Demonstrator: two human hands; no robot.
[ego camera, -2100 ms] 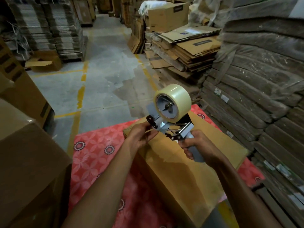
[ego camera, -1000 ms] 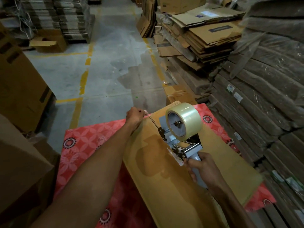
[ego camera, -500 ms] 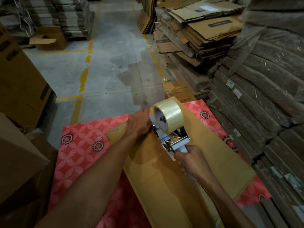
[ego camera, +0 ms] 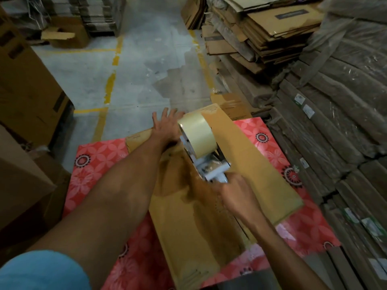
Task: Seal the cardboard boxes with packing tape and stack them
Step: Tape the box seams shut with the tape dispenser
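A brown cardboard box (ego camera: 247, 164) lies on a red flowered mat (ego camera: 98, 164) in front of me. My right hand (ego camera: 234, 193) grips the handle of a tape dispenser (ego camera: 211, 166), whose clear tape roll (ego camera: 198, 137) stands over the box's far half. My left hand (ego camera: 166, 126) lies flat with straight, spread fingers on the box's far end, just left of the roll, reaching over the far edge. The dispenser's blade end and the box's seam under it are hidden.
Tall brown boxes (ego camera: 27, 84) stand at the left. Stacks of flattened cardboard (ego camera: 272, 28) and wrapped board bundles (ego camera: 339, 114) fill the right side. Grey concrete floor with yellow lines (ego camera: 109, 84) stretches ahead, with an open box (ego camera: 67, 35) at the far left.
My left hand has slid forward to the box's far edge and spread flat. The dispenser has moved a little farther along the box with my right hand.
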